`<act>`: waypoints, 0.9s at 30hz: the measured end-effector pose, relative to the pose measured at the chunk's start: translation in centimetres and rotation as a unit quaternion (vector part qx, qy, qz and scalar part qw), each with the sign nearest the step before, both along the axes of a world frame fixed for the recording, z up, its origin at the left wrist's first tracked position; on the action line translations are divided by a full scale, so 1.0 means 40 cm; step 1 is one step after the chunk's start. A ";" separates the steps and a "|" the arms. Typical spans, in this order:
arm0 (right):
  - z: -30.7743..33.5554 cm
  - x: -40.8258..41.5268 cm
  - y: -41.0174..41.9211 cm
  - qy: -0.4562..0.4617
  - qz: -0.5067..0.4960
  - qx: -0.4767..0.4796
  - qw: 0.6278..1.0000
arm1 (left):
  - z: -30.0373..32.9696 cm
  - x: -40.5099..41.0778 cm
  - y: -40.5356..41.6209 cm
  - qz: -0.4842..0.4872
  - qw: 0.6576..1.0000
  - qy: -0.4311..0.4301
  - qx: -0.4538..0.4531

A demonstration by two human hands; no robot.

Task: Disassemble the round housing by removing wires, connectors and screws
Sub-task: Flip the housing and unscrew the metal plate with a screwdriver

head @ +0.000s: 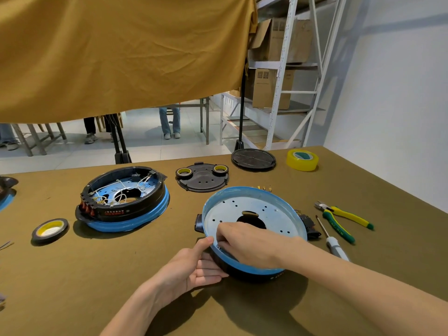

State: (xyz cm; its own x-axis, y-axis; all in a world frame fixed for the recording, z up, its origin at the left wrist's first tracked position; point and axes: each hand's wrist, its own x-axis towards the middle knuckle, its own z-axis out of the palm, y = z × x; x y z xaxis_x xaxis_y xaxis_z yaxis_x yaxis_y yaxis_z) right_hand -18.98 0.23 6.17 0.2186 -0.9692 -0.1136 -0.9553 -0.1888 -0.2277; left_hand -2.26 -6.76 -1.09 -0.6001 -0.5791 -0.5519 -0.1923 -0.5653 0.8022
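Note:
A round blue-rimmed housing (257,207) with a bare perforated metal floor and a central hole is tilted up toward me at centre right. My left hand (194,267) grips its near left edge, thumb over the rim and fingers under the black base. My right hand (244,241) reaches inside, its fingers curled down at the near inner wall; what they touch is hidden. A second housing (126,195), still full of white wires and connectors, sits to the left. Small brass terminals (263,188) lie behind the tilted housing.
Green-yellow cutters (344,219) and a screwdriver (332,241) lie to the right. A black cover plate (202,180) carrying two tape rolls, a black disc (253,159) and yellow tape (302,160) stand at the back. A black tape roll (50,229) is at the left.

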 end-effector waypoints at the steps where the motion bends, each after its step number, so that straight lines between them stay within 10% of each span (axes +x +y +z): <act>1: 0.001 0.003 0.001 0.001 -0.002 -0.001 1.000 | -0.001 -0.001 0.000 0.000 1.000 0.000 -0.002; 27: -0.016 -0.033 0.000 -0.078 -0.023 -0.102 0.991 | -0.014 -0.022 -0.011 0.040 0.999 -0.024 0.005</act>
